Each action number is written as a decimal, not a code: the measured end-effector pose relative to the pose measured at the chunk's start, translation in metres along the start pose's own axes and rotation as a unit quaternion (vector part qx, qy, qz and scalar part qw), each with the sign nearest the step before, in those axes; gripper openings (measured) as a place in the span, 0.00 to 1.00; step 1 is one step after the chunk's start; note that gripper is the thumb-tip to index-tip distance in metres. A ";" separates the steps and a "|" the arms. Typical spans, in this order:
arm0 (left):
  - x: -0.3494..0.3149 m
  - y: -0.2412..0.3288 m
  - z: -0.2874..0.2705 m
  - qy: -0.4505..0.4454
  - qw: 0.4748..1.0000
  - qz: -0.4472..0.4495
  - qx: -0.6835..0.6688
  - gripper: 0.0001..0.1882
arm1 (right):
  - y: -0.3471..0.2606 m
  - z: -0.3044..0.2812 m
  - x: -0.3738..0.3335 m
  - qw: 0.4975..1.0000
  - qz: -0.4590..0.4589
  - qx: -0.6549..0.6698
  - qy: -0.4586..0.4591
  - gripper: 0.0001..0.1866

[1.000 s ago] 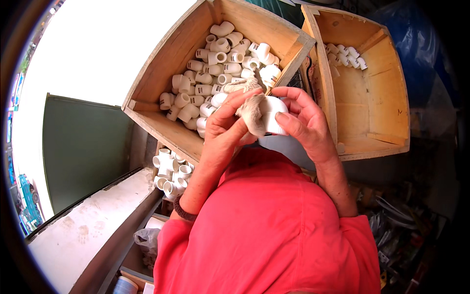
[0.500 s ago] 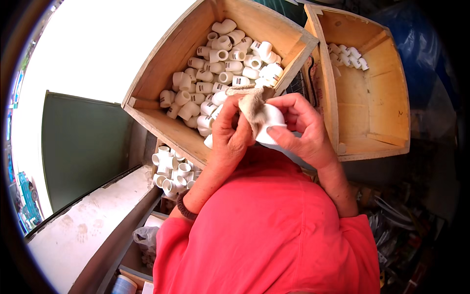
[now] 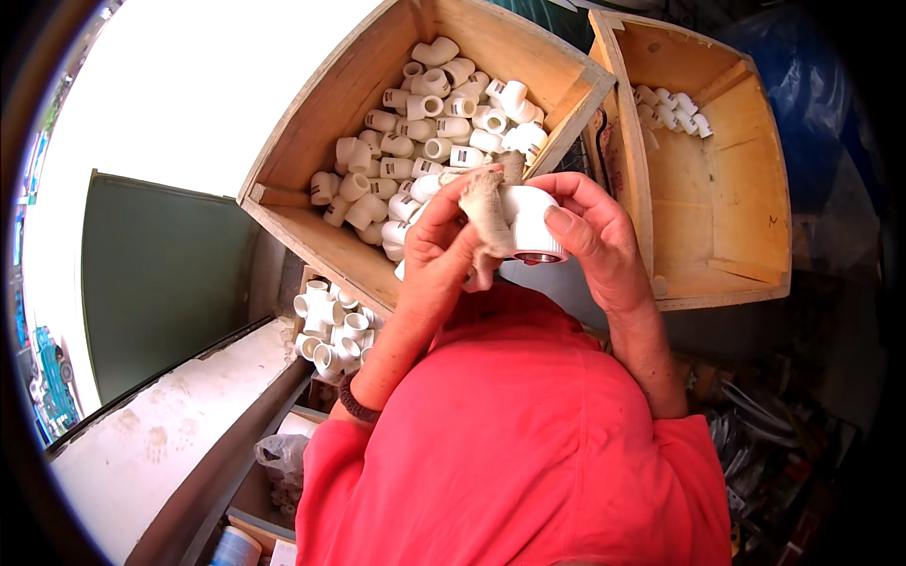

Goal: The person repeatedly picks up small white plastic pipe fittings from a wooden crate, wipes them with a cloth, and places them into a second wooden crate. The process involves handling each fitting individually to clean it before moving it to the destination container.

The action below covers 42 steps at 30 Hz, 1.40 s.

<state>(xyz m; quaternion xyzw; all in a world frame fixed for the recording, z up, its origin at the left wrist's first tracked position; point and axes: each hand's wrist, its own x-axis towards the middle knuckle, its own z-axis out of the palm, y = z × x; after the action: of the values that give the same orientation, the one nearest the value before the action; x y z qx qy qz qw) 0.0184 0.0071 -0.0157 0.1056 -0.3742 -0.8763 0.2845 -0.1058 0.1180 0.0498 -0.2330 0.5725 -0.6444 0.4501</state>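
A white plastic elbow pipe fitting (image 3: pixel 535 224) is held in front of my chest, between both hands. Its ribbed end points down toward me and shows a dark opening with a reddish rim. My right hand (image 3: pixel 596 231) grips it from the right, thumb on the ribbed collar and fingers behind. In my left hand (image 3: pixel 442 247), closed fingers pinch a beige cloth (image 3: pixel 485 209) that presses against the fitting's left side. Just beyond the hands, a wooden box (image 3: pixel 316 241) holds many similar white elbow fittings (image 3: pixel 396 170), some with small dark labels.
At the right, a second wooden box (image 3: pixel 684 212) has a small stack of white fittings (image 3: pixel 675 111) at its far end. White tee-shaped fittings (image 3: pixel 335 325) lie below the first box. A pale ledge (image 3: pixel 170 443) runs along the left, near a dark green panel (image 3: pixel 160 283).
The elbow fitting has been turned in my right hand, so its open ribbed end now shows. My right thumb has shifted up onto the collar, and the cloth stays against the left side.
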 end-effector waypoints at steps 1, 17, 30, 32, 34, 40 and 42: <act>0.000 -0.002 -0.001 -0.023 0.999 0.020 0.038 0.22 | -0.001 0.000 -0.001 1.000 0.005 -0.007 0.001 0.18; 0.001 -0.006 -0.004 -0.024 0.999 -0.037 0.025 0.16 | -0.008 0.004 -0.009 0.886 -0.226 -0.403 -0.033 0.23; 0.000 0.002 -0.004 0.015 0.997 -0.066 -0.037 0.15 | -0.008 0.003 -0.004 0.842 -0.271 -0.466 0.002 0.24; 0.000 -0.003 -0.004 0.022 0.997 -0.060 -0.036 0.16 | -0.011 0.002 -0.003 0.817 -0.297 -0.494 -0.001 0.24; 0.001 -0.004 -0.005 0.023 0.997 -0.066 -0.032 0.17 | -0.013 0.001 -0.003 0.793 -0.305 -0.527 -0.004 0.24; 0.000 0.005 0.001 0.023 0.994 -0.090 -0.049 0.17 | -0.006 -0.004 0.004 0.759 -0.351 -0.548 0.033 0.26; 0.000 0.004 -0.002 0.013 0.996 -0.074 -0.056 0.17 | -0.005 -0.001 0.001 0.828 -0.263 -0.487 0.088 0.28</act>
<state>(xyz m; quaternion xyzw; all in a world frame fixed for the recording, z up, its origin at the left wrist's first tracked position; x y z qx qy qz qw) 0.0208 0.0042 -0.0143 0.1283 -0.3119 -0.9130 0.2297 -0.1089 0.1175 0.0537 -0.5062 0.7665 -0.3934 0.0391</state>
